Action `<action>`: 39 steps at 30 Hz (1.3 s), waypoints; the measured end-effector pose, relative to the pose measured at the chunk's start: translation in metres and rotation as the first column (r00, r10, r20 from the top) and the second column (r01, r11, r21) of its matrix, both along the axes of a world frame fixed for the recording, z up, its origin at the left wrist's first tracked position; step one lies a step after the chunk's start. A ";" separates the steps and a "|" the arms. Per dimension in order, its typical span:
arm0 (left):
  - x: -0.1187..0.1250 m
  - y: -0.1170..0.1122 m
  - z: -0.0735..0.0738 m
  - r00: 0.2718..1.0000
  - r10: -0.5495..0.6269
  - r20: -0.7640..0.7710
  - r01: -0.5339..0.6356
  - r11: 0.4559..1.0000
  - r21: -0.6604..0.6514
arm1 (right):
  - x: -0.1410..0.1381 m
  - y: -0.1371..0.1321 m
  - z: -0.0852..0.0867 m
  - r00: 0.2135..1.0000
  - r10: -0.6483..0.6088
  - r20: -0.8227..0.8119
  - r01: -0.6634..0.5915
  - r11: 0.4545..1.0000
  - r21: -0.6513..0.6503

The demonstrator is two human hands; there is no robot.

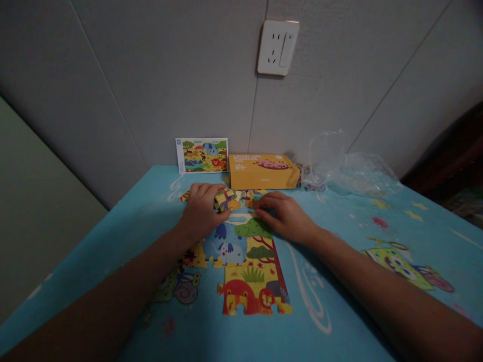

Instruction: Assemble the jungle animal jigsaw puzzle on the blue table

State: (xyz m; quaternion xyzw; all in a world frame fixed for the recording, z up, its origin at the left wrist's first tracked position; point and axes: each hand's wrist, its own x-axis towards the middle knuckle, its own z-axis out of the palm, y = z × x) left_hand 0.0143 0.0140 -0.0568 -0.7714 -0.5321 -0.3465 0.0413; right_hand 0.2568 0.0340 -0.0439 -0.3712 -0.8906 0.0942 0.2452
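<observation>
Left hand (202, 207): fingers and thumb curved closed around multicoloured cardboard puzzle pieces (226, 199), frame centre. Right hand (284, 215): fingers bent, slightly parted, beside loose yellow-patterned pieces (249, 196); grip cannot be determined. Partly assembled multicoloured animal puzzle (253, 272): lower centre, flat on blue printed surface (113, 241).

White wall socket (278, 48) and crumpled clear plastic (368, 176)
</observation>
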 end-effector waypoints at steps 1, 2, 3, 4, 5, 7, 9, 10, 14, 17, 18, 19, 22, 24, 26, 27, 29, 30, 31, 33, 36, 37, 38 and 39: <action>0.001 -0.001 0.002 1.000 -0.019 0.007 0.019 1.000 0.015 | 0.000 -0.001 0.000 1.000 -0.002 -0.013 0.002 1.000 -0.003; 0.002 -0.003 0.003 0.999 -0.042 0.018 0.042 0.998 0.036 | -0.001 -0.002 0.000 0.999 -0.002 -0.034 0.002 1.000 -0.012; 0.004 -0.005 0.006 0.997 -0.073 0.030 0.071 0.996 0.058 | -0.002 -0.003 0.000 0.998 -0.002 -0.067 0.000 0.999 -0.034; 0.005 -0.006 0.008 0.993 -0.109 0.038 0.106 0.991 0.082 | -0.003 -0.004 0.000 0.994 -0.003 -0.112 -0.005 0.998 -0.068; 0.006 -0.008 0.010 0.988 -0.149 0.044 0.143 0.984 0.104 | -0.004 -0.006 0.001 0.987 -0.001 -0.161 -0.017 0.994 -0.111; 0.008 -0.012 0.014 0.976 -0.216 0.038 0.209 0.968 0.139 | -0.007 -0.009 0.001 0.970 0.000 -0.243 -0.048 0.980 -0.195; 0.008 -0.013 0.015 0.967 -0.255 0.021 0.249 0.957 0.152 | -0.009 -0.013 0.000 0.960 0.002 -0.280 -0.070 0.969 -0.235; 0.008 -0.014 0.015 0.963 -0.270 0.019 0.264 0.952 0.152 | -0.010 -0.014 0.000 0.957 0.006 -0.291 -0.081 0.966 -0.244; 0.008 -0.014 0.013 0.929 -0.367 0.048 0.360 0.926 0.112 | -0.012 -0.016 -0.003 0.932 0.028 -0.361 -0.144 0.943 -0.300; 0.011 -0.016 0.013 0.898 -0.438 0.033 0.433 0.896 0.099 | -0.014 -0.015 -0.005 0.928 -0.009 -0.373 -0.131 0.929 -0.347; 0.012 -0.017 0.013 0.894 -0.448 0.027 0.444 0.891 0.098 | -0.014 -0.015 -0.006 0.929 -0.028 -0.370 -0.112 0.929 -0.353; 0.012 -0.017 0.013 0.893 -0.450 0.025 0.445 0.890 0.096 | -0.014 -0.014 -0.007 0.929 -0.046 -0.368 -0.095 0.930 -0.356; 0.013 -0.018 0.011 0.915 -0.399 0.060 0.393 0.916 0.086 | -0.014 -0.013 -0.009 0.911 -0.080 -0.404 -0.082 0.926 -0.368; 0.013 -0.017 0.009 0.937 -0.337 0.097 0.332 0.941 0.062 | -0.013 -0.012 -0.010 0.891 -0.084 -0.447 -0.103 0.920 -0.379; 0.012 -0.017 0.008 0.948 -0.294 0.122 0.294 0.956 0.018 | -0.012 -0.012 -0.011 0.882 -0.081 -0.465 -0.118 0.916 -0.384; 0.012 -0.017 0.008 0.950 -0.284 0.130 0.287 0.958 -0.005 | -0.011 -0.012 -0.012 0.883 -0.079 -0.463 -0.120 0.915 -0.385; 0.012 -0.016 0.009 0.950 -0.274 0.151 0.282 0.959 -0.037 | -0.011 -0.011 -0.012 0.890 -0.076 -0.449 -0.121 0.911 -0.395; 0.013 -0.016 0.009 0.949 -0.268 0.164 0.279 0.959 -0.045 | -0.011 -0.011 -0.012 0.895 -0.074 -0.440 -0.122 0.908 -0.401; 0.013 -0.016 0.010 0.949 -0.263 0.177 0.275 0.960 -0.048 | -0.012 -0.011 -0.012 0.898 -0.072 -0.434 -0.123 0.906 -0.405; 0.013 -0.017 0.010 0.947 -0.253 0.200 0.267 0.963 -0.044 | -0.012 -0.011 -0.013 0.901 -0.073 -0.427 -0.121 0.904 -0.410; 0.014 -0.017 0.011 0.941 -0.246 0.232 0.262 0.964 -0.040 | -0.013 -0.010 -0.013 0.894 -0.083 -0.440 -0.112 0.910 -0.400; 0.014 -0.017 0.011 0.939 -0.245 0.243 0.264 0.964 -0.045 | -0.013 -0.010 -0.013 0.892 -0.086 -0.444 -0.110 0.911 -0.397; 0.014 -0.018 0.011 0.936 -0.247 0.252 0.268 0.962 -0.055 | -0.013 -0.010 -0.013 0.890 -0.085 -0.447 -0.111 0.912 -0.395; 0.014 -0.018 0.010 0.933 -0.249 0.261 0.276 0.959 -0.068 | -0.014 -0.010 -0.013 0.889 -0.083 -0.450 -0.114 0.913 -0.393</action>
